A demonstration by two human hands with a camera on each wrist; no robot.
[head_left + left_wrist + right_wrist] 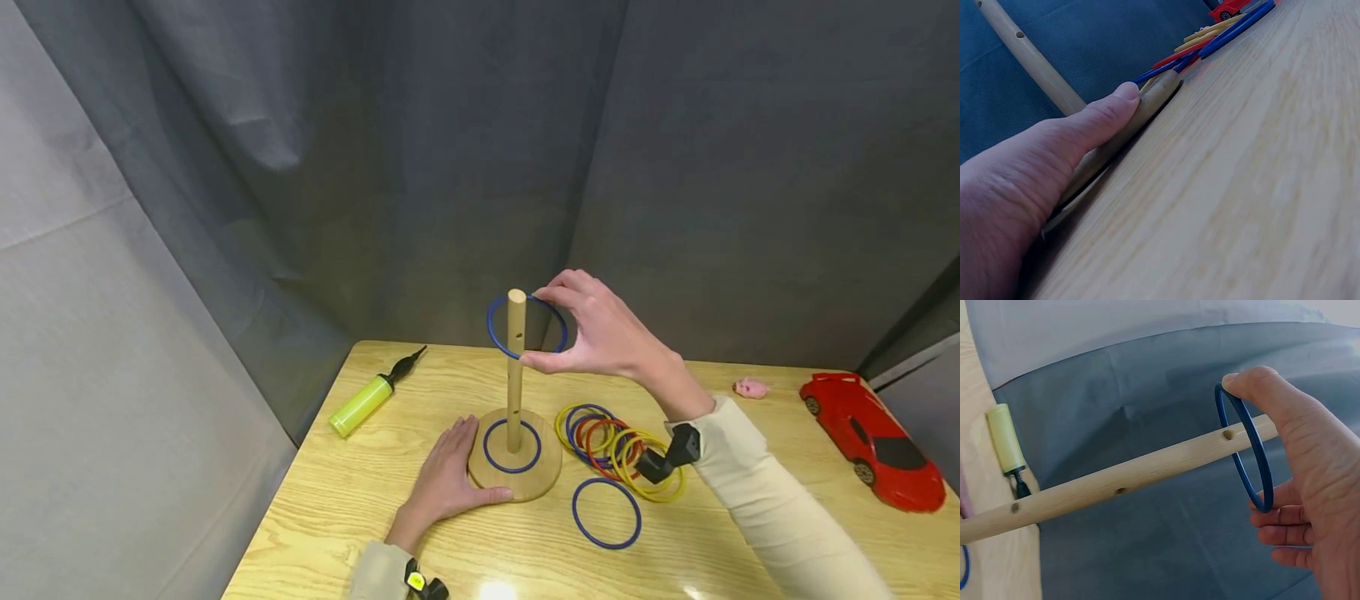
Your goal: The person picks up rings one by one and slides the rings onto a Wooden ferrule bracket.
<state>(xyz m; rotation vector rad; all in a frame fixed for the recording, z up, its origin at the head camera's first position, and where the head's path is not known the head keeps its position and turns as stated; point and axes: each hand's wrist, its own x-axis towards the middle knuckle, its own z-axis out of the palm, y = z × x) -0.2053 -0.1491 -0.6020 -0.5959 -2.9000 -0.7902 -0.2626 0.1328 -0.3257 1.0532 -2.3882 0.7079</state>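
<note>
A wooden peg stands upright on a round wooden base. My right hand pinches a blue ring between thumb and fingers. That ring encircles the peg close to its top, as the right wrist view also shows. Another blue ring lies flat on the base around the peg's foot. My left hand rests against the left side of the base, fingers extended and thumb along the near edge.
Right of the base lies a loose pile of yellow, red and blue rings, with a single blue ring nearer me. A green hand pump lies at left. Far right are a pink pig figure and a red toy car.
</note>
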